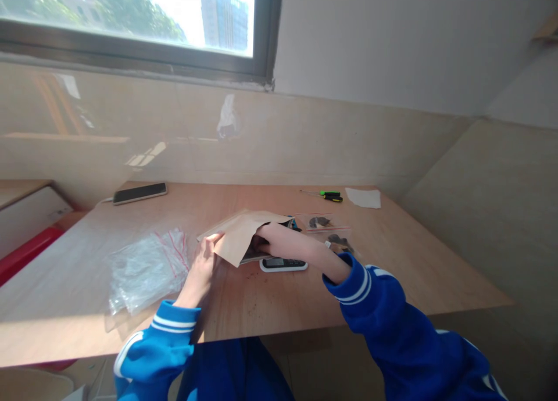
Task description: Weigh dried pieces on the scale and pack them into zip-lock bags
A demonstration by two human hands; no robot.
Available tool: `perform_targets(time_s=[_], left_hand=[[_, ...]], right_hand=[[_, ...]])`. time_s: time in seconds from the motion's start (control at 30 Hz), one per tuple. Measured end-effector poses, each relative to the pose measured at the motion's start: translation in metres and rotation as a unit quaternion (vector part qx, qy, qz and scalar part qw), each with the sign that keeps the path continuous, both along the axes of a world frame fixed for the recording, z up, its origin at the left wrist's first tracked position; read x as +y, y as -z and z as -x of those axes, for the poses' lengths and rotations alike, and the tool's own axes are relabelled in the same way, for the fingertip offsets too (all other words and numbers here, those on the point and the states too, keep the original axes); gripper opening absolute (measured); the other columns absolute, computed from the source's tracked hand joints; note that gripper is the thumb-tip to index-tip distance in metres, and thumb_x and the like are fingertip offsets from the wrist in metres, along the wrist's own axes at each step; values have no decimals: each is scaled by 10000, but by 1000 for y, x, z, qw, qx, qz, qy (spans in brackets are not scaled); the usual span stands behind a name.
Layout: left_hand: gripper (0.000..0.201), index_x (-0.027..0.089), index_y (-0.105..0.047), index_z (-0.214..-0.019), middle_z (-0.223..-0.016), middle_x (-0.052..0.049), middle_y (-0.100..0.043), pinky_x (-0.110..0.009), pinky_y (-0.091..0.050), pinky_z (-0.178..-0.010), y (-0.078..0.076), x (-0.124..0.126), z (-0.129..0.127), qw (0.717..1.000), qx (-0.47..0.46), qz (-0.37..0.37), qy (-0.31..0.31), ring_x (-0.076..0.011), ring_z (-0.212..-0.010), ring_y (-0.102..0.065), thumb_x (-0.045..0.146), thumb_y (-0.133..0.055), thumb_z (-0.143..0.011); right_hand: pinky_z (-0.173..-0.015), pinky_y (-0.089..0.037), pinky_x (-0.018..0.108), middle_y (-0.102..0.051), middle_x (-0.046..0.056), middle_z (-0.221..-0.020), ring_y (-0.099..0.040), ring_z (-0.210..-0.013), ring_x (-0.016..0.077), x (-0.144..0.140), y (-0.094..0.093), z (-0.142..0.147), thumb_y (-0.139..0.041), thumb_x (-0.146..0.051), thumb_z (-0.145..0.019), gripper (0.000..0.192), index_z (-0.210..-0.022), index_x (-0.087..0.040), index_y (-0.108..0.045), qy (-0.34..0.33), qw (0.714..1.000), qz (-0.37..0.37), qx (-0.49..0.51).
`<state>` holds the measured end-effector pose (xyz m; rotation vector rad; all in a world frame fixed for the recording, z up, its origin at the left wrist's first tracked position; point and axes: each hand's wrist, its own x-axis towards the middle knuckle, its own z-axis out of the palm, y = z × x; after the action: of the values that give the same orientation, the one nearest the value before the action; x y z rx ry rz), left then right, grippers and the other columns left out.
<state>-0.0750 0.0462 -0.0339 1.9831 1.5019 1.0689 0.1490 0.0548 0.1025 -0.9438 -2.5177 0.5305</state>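
Holding the brown paper envelope (239, 236) at its left edge, the left hand (201, 271) pinches the paper between thumb and fingers, its wrist resting low on the surface (392, 261). The right hand (267, 237) reaches into the envelope's open mouth from the right; its fingers are hidden under the paper, so I cannot tell whether they are spread or pressed together. The right forearm stretches out nearly straight from a blue sleeve with white stripes, passing over the calculator (283, 264), which lies just in front of the envelope. Left of the envelope lies a heap of clear zip bags (146, 267). Behind and to its right are small bags with dark bits (320, 221), and farther back a green-handled screwdriver (328, 195).
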Motion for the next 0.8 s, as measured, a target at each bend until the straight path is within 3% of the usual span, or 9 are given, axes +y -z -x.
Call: perform_targets(time_s=[0.1, 0.23, 0.37, 0.53, 0.67, 0.8], left_hand=[[424, 207, -385, -1311, -1317, -130, -502, -446, -339, -1106, -5, 2, -1, 1000, -17, 16, -19, -226, -1285, -460, 350, -189, -963], [416, 210, -405, -1288, -1301, -124, -525, -438, -370, -1083, -11, 1, -1, 999, -25, 29, -20, -226, -1259, -488, 373, -204, -963], [395, 212, -395, -1289, -1296, -120, -527, -451, -378, -1076, -14, 0, -1, 999, -24, 25, -17, -237, -1250, -499, 381, -293, -947], [412, 187, -400, -1249, -1215, -137, -580, -445, -468, -968, -16, 11, -3, 997, -37, 11, -66, -270, -1173, -563, 439, -375, -923], [441, 183, -426, -1225, -1081, -131, -637, -466, -509, -861, -20, 22, -1, 988, -52, 8, -148, -307, -1054, -623, 486, -381, -908], [472, 199, -445, -1264, -1128, -122, -644, -428, -508, -873, -22, 26, 5, 982, -84, -9, -170, -292, -1081, -615, 492, -409, -896]], right_hand=[[-849, -530, 269, -734, 4, -1014, -683, -945, 152, -9, -17, -13, -463, 40, -814, 443, -1085, -231, -684, -25, 998, 58, 21], [-834, -513, 260, -717, 1, -1072, -675, -928, 140, -21, -33, -27, -510, -69, -877, 337, -1119, -244, -665, 41, 996, 24, 75], [-806, -531, 269, -731, 4, -996, -684, -886, 145, -29, -32, -48, -607, -201, -867, 259, -1115, -250, -664, 103, 979, 28, 172], [-857, -543, 318, -744, 43, -995, -693, -929, 178, -25, 4, -81, -684, -256, -813, 219, -1028, -220, -700, 188, 934, 38, 301], [-864, -539, 350, -757, 50, -961, -697, -924, 197, -15, 52, -91, -616, -173, -847, 139, -906, -208, -737, 218, 956, 51, 188], [-853, -529, 371, -754, 78, -938, -686, -900, 209, -7, 87, -79, -563, -40, -837, 227, -878, -177, -738, 239, 969, -4, 64]])
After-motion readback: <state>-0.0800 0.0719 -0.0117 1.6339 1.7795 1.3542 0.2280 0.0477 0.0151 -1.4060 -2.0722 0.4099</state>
